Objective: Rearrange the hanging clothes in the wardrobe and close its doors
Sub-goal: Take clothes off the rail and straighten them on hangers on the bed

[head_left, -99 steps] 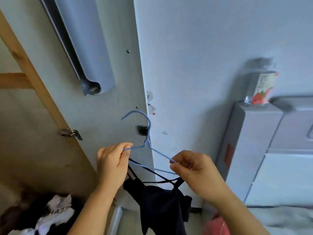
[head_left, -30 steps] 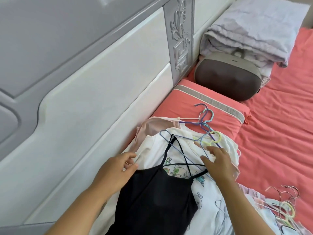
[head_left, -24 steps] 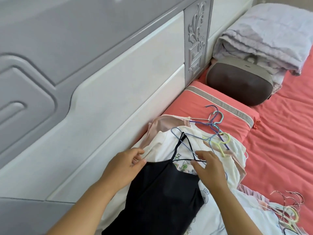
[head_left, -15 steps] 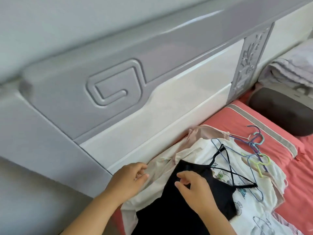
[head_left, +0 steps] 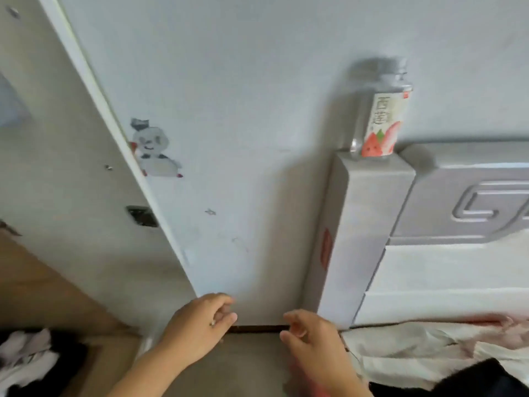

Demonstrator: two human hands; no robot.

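Clothes, white and black fabric heaped [head_left: 429,356] right of the grey headboard post [head_left: 363,239], lie nearer the empty, loosely curled right hand [head_left: 312,339] than the likewise empty left hand [head_left: 197,328].

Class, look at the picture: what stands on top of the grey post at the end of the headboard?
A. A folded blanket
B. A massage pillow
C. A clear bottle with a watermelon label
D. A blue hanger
C: the clear bottle with a watermelon label stands upright on the grey post.
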